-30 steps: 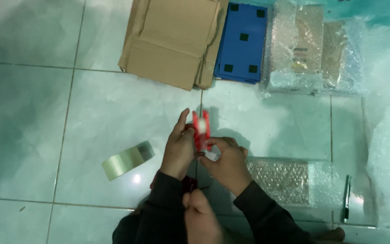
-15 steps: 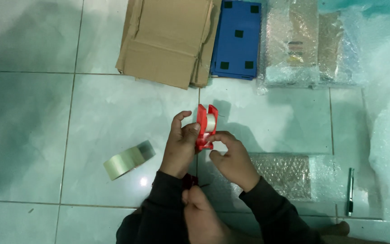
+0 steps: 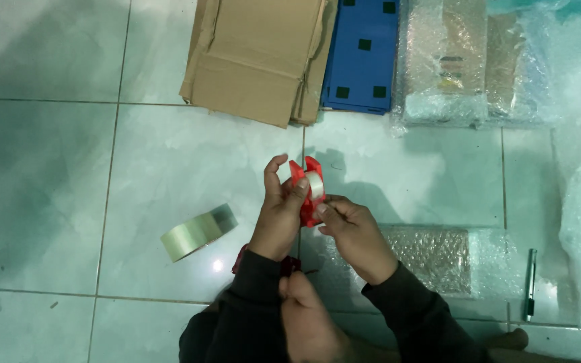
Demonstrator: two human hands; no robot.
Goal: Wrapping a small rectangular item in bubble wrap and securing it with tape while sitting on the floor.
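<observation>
Both hands grip a red tape dispenser above the tiled floor, raised higher than a second ago. The left hand clamps its side; the right hand pinches its lower end. A loose tape roll lies to the left.

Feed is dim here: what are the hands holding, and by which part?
Both hold a small red tape dispenser: left hand grips its left side, thumb on the front; right hand pinches its lower end.

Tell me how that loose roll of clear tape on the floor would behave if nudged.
The tape roll is a round ring that seems to lean on its edge on the smooth, glossy floor tiles, so it would likely roll or slide, or topple flat. It looks light and fairly stiff, not fragile.
</observation>
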